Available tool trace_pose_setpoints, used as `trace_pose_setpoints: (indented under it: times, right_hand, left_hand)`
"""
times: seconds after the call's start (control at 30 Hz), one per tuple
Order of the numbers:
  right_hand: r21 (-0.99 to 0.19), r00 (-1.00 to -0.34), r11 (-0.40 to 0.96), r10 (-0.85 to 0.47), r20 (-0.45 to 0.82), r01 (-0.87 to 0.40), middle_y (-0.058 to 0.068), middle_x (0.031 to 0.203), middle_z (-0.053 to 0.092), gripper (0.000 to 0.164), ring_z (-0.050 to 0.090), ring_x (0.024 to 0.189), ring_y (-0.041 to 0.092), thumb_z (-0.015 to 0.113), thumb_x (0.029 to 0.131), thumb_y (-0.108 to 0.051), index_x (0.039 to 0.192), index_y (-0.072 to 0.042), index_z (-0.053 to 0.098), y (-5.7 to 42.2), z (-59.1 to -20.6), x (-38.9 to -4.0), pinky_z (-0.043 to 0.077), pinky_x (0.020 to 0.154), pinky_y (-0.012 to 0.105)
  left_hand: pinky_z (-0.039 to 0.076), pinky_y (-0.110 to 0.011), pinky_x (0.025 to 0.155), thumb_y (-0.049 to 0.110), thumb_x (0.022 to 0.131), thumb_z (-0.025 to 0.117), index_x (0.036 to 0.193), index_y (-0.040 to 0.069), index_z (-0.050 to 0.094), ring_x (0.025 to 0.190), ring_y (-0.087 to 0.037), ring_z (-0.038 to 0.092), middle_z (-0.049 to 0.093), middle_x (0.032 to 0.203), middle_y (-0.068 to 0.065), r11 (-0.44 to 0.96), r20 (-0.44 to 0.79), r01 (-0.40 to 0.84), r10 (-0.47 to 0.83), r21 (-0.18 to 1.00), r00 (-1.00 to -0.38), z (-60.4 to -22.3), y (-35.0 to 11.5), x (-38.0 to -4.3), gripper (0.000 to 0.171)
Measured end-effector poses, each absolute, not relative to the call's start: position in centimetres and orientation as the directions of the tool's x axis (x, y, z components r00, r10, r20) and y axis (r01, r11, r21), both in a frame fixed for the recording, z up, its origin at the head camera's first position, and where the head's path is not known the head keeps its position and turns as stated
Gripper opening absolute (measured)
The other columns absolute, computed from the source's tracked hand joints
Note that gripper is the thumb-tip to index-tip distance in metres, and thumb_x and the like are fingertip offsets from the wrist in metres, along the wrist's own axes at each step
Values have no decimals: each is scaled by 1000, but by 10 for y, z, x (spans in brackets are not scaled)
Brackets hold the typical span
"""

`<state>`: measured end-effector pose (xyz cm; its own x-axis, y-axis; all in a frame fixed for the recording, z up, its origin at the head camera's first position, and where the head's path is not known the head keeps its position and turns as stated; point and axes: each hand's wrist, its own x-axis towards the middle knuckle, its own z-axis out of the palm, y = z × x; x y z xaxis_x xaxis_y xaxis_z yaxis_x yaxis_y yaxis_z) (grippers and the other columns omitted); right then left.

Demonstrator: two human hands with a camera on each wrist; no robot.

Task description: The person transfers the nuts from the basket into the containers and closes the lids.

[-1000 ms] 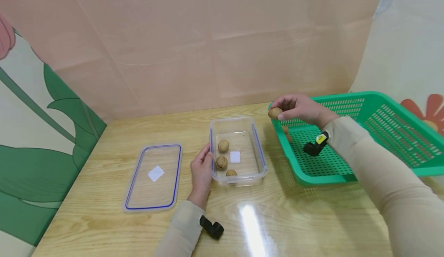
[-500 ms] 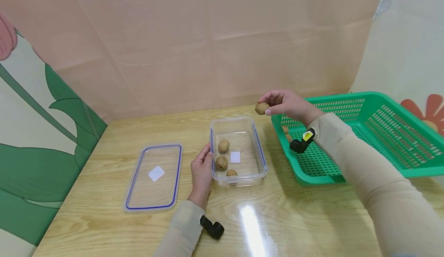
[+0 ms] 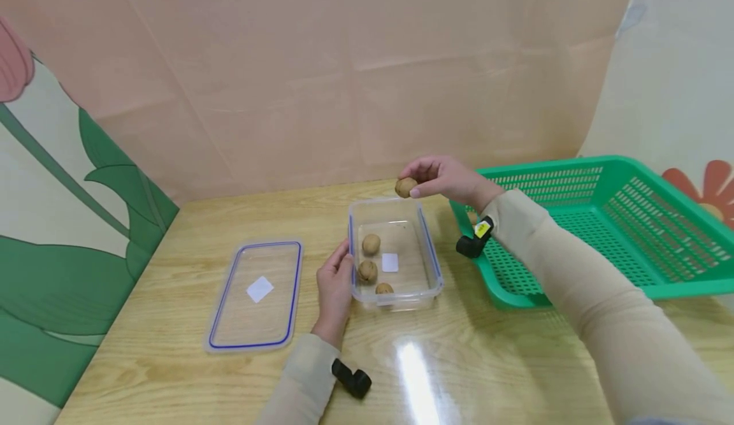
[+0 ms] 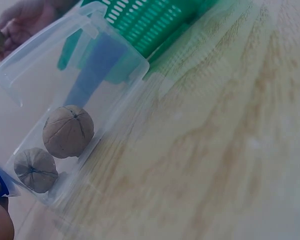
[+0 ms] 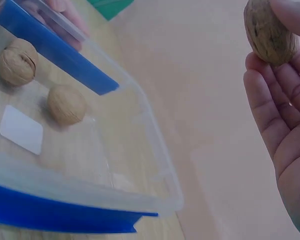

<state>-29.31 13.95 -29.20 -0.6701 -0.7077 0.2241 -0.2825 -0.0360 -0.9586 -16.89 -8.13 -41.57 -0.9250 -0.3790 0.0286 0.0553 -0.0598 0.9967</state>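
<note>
My right hand (image 3: 444, 180) pinches a walnut (image 3: 406, 187) between thumb and fingers, above the far end of a clear plastic food container (image 3: 431, 240). The same walnut (image 5: 270, 35) shows at the top right of the right wrist view, apart from the container. Inside the container lie three walnuts along its left side: a far one (image 3: 371, 244), a middle one (image 3: 367, 271) and a near one (image 3: 384, 288), partly covered by the near rim. A white square label shows on its floor. My left hand (image 3: 334, 285) rests against the container's left wall, fingers extended along it.
To the left lies the container's clear lid (image 3: 258, 323) with a blue seal and white label. At right stands a green plastic basket (image 3: 487, 278); a walnut (image 3: 473, 217) shows at its left side, partly hidden by the right wrist. A pinkish sheet (image 3: 275, 81) hangs behind the table.
My right hand has carried the walnut leftward from the green basket's left rim to over the container's far end. My left hand and the container have stayed in place.
</note>
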Motion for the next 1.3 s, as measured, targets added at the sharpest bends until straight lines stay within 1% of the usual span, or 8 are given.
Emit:
trace_pose_setpoints:
  times: [0.17,0.27,0.37,0.47,0.73,0.9,1.1,1.3]
  right_hand:
    - [-958,-671,10,-716,193,-286,-4,89,68,29,61,82,10,64,78,5,100,-14,65,128,-294,-291,52,74,22]
    - [-959,-676,56,-720,155,-279,-3,91,68,26,61,84,12,65,80,2,104,-7,64,121,-296,-291,52,76,24]
    - [-954,-687,114,-718,114,-278,-1,93,67,30,61,86,14,66,80,-1,110,1,60,112,-297,-290,52,78,26]
    - [-943,-699,188,-712,62,-275,1,95,66,35,60,88,15,67,80,-3,113,4,58,103,-299,-290,52,79,26]
    - [-915,-731,310,-682,-24,-260,4,101,65,37,57,94,17,70,80,-9,114,0,59,85,-310,-292,50,83,27]
    - [-875,-771,410,-633,-70,-258,5,103,65,34,56,97,18,72,79,-14,110,-5,61,75,-315,-294,48,87,30]
    - [-859,-804,449,-589,-78,-246,4,96,65,28,57,91,17,74,77,-14,102,-5,64,60,-325,-298,49,83,29]
    - [-831,-822,508,-558,-115,-229,4,96,64,28,56,91,17,74,76,-15,101,-6,64,52,-334,-300,48,79,28]
  left_hand:
    - [43,-33,101,8,89,52,122,10,60,121,-19,50,57,128,-6,-66,31,59,-372,996,-928,-416,-81,-169,33]
    - [41,-33,102,9,90,52,123,11,59,123,-18,48,56,129,-5,-73,28,58,-361,996,-932,-416,-82,-169,34]
    - [40,-34,104,9,91,51,124,11,59,125,-19,47,55,130,-5,-73,33,63,-353,995,-935,-416,-82,-169,34]
    - [40,-34,103,9,91,51,123,11,59,125,-20,47,56,130,-5,-70,36,65,-356,995,-934,-416,-82,-169,34]
    - [42,-33,102,10,90,52,122,11,60,122,-18,50,58,128,-5,-66,31,60,-373,996,-927,-416,-81,-170,33]
    - [40,-35,103,9,91,52,124,8,58,124,-20,48,56,129,-7,-70,31,60,-353,996,-935,-412,-81,-169,34]
    - [41,-35,103,12,91,52,123,13,59,123,-18,49,56,129,-4,-75,18,48,-352,996,-936,-415,-81,-171,33]
    - [44,-34,100,12,90,52,122,13,60,119,-17,52,58,127,-4,-61,24,50,-370,997,-929,-415,-81,-170,33]
